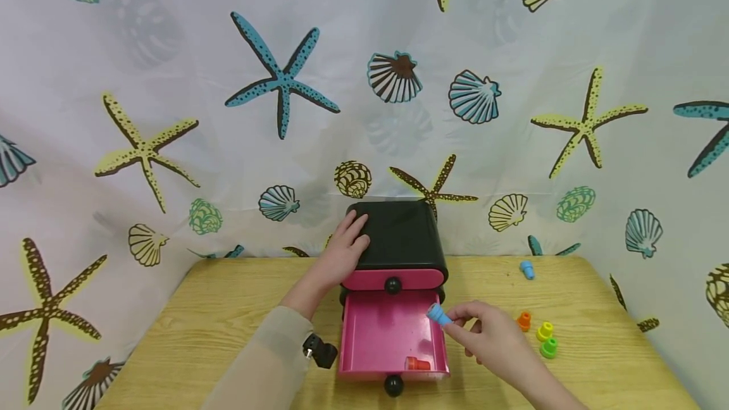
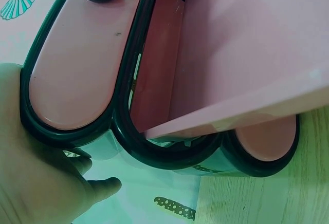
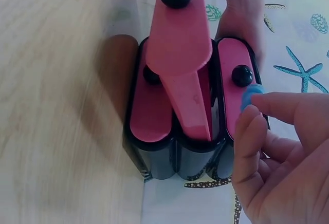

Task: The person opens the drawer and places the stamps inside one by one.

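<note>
Two bare hands work at a small black chest of drawers with pink drawer fronts and round black knobs. Of its three drawers, the middle one is pulled out, while the top and bottom ones are pushed in.

The right hand is in front of the chest, at its right. Thumb and index finger pinch a small light blue toy stamp by its narrower end. The wider end sticks out beyond the fingertips, tilted up and leftward, and in the head view it appears over the chest's open drawer, at the right edge. The right wrist view also shows the stamp caught between the fingertips, with the chest behind it; the other fingers bend in toward the palm.

The left hand rests against the chest's upper left side, fingers stretched out and spread, tips reaching onto its top.

A red stamp lies on its side inside the chest's open drawer, near the front wall and to the right. On the wooden table, to the right of the chest, an orange stamp, a yellow stamp and a green stamp sit close together. Another blue stamp sits right of the chest, farther back than those three.
</note>
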A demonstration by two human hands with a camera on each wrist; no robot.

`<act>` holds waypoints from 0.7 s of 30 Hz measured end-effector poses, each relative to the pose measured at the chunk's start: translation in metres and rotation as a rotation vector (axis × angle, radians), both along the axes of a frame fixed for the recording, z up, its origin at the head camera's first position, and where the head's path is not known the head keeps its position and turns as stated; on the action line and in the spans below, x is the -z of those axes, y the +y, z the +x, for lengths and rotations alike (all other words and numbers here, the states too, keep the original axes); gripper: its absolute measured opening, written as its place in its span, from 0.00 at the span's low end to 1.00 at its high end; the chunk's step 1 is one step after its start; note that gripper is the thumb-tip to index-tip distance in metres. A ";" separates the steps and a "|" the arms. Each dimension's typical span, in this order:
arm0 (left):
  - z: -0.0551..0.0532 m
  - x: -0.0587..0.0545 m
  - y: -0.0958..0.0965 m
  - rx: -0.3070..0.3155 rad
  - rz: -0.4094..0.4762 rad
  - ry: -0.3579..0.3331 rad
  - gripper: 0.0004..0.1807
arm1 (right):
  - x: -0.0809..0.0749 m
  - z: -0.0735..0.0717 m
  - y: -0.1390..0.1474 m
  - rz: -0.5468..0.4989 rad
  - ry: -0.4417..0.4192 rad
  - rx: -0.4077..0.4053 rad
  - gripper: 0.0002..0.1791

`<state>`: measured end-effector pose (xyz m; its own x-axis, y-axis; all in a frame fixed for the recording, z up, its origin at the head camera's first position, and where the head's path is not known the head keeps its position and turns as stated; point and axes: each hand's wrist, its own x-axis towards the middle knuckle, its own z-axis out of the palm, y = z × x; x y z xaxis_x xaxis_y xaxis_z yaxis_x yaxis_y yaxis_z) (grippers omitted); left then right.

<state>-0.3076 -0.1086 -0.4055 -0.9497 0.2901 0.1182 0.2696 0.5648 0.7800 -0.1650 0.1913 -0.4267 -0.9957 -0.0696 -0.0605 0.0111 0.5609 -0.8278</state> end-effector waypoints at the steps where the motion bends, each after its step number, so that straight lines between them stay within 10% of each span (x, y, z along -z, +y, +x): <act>1: 0.000 0.000 0.000 0.000 0.000 0.006 0.35 | 0.002 0.000 -0.001 0.012 -0.006 0.001 0.09; 21: 0.001 -0.002 0.000 0.009 0.004 0.009 0.36 | 0.016 0.000 -0.019 0.199 0.072 -0.041 0.06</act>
